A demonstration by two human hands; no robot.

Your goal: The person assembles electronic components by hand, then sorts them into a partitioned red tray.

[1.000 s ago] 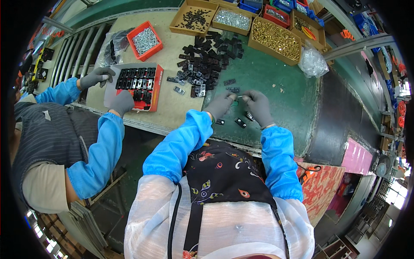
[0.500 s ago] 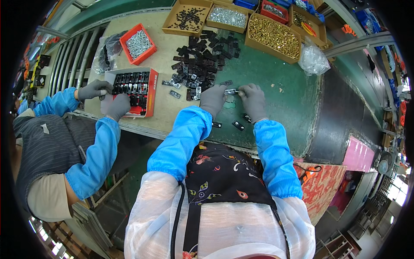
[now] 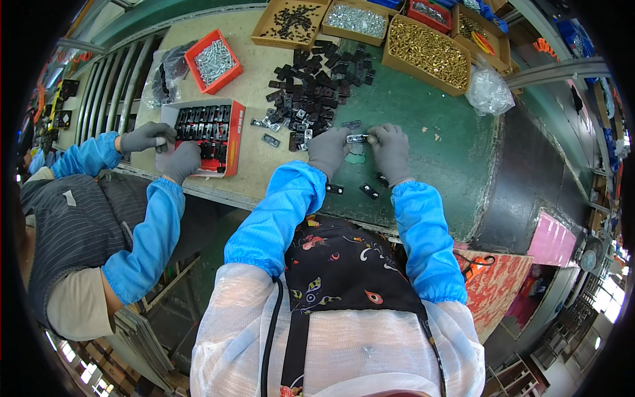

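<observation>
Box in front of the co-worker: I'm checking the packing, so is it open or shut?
Open: rows of black parts show inside the box, with no lid over them.

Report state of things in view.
Left gray-gloved grip: curled
Right gray-gloved grip: curled
Small silver rectangular plate: between grips; whether lifted, unclear
Red rectangular cardboard box: open, black parts inside
Red plastic tray: open, silver screws inside
Brown cardboard tray: open, brassy fasteners inside
Clear plastic bag: crumpled

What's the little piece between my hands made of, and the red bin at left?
The little piece looks like metal, from its bright silvery glint, but it's too small to be sure. The red bin is probably plastic: smooth, evenly coloured walls.
</observation>
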